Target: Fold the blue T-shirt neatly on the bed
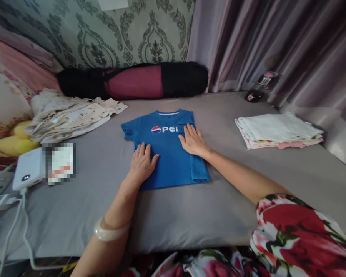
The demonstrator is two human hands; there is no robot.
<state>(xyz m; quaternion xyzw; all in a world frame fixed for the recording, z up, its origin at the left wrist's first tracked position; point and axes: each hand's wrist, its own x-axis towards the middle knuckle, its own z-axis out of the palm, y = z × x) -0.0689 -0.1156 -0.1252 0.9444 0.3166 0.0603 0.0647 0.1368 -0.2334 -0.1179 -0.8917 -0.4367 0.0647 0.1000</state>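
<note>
A blue T-shirt (167,161) lies front up on the grey bed sheet, its collar away from me. White letters and a round red, white and blue logo cross its chest. The shirt's right side is folded inward over the front, sleeve included, hiding the end of the lettering. On that folded flap my right hand (193,140) rests flat, fingers extended. My left hand (142,161) lies on the shirt's left edge below the sleeve, fingers stretched out and thumb apart. The left sleeve (130,129) is spread outward.
A folded stack of cloth (279,130) sits at right, with a dark lantern-like bottle (258,90) behind it. A black and maroon long bag (135,81) lies along the wall. Crumpled patterned cloth (75,115), a white power bank (29,169) and cables (24,227) occupy the left.
</note>
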